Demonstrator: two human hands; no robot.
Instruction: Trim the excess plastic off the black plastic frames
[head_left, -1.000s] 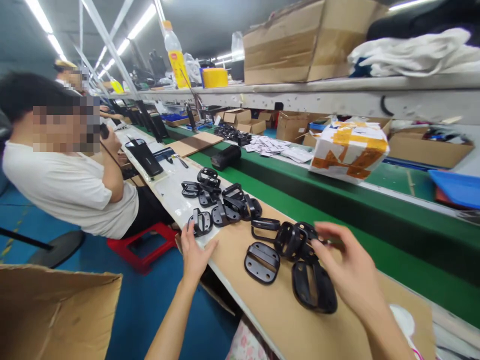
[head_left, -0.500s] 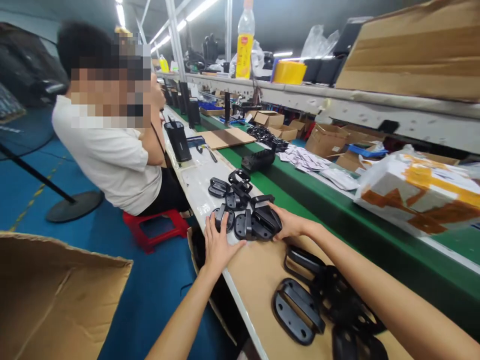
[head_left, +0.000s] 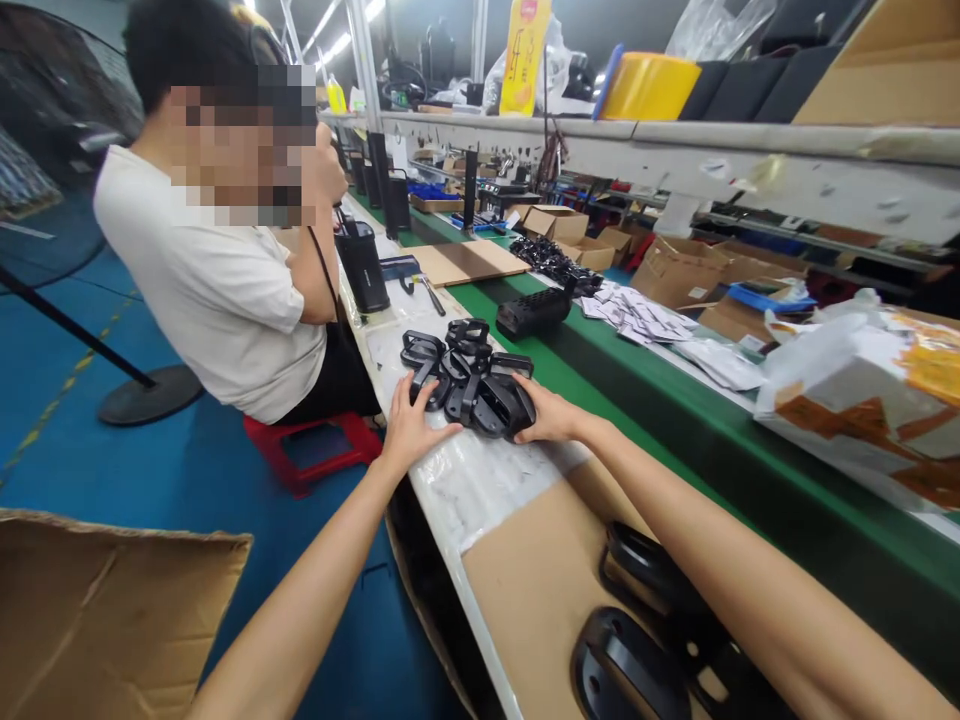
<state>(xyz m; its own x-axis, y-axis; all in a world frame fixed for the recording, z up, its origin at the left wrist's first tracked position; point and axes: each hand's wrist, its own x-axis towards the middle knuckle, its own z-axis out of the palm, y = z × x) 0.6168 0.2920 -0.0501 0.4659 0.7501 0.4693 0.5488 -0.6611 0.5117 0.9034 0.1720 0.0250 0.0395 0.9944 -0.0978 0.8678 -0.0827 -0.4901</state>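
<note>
A cluster of black plastic handles with oval base plates (head_left: 474,385) sits on the white, plastic-covered part of the narrow table (head_left: 480,490). My left hand (head_left: 411,430) rests against its near left side, fingers stretched and thumb spread wide. On the right side of the cluster, my right hand (head_left: 551,412) presses against the outermost handle, thumb and fingers apart; some of its fingertips are hidden behind the parts. Closer to me, more black handles (head_left: 630,665) lie on a cardboard sheet (head_left: 517,580), partly covered by my right forearm.
A green conveyor belt (head_left: 637,400) runs along the right, with a black perforated part (head_left: 534,312) on it. A taped white box (head_left: 847,400) stands beyond. At left, a person in a white shirt (head_left: 217,290) sits on a red stool (head_left: 315,450). A cardboard flap (head_left: 112,610) is at lower left.
Both hands have slid the cluster of handles forward along the table, away from the cardboard sheet, and the handles sit closer together. The camera view has shifted too.
</note>
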